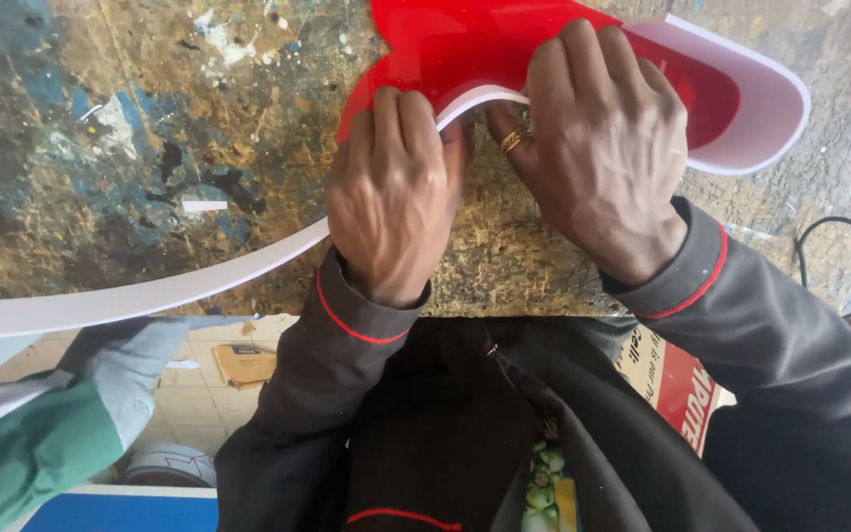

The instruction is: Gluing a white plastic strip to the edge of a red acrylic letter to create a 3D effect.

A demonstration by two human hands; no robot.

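The top of the red acrylic shape is cut off by the upper frame edge, and the fingertips of both hands are hidden beneath it. A white strip is bent along the shape's edge, running leftward across the paint-stained bench and out of view. The left hand is clenched over the strip at the shape's lower edge; the right hand is pressed on the red face, its fingers curled over the strip. A black cable lies to the right, well apart.
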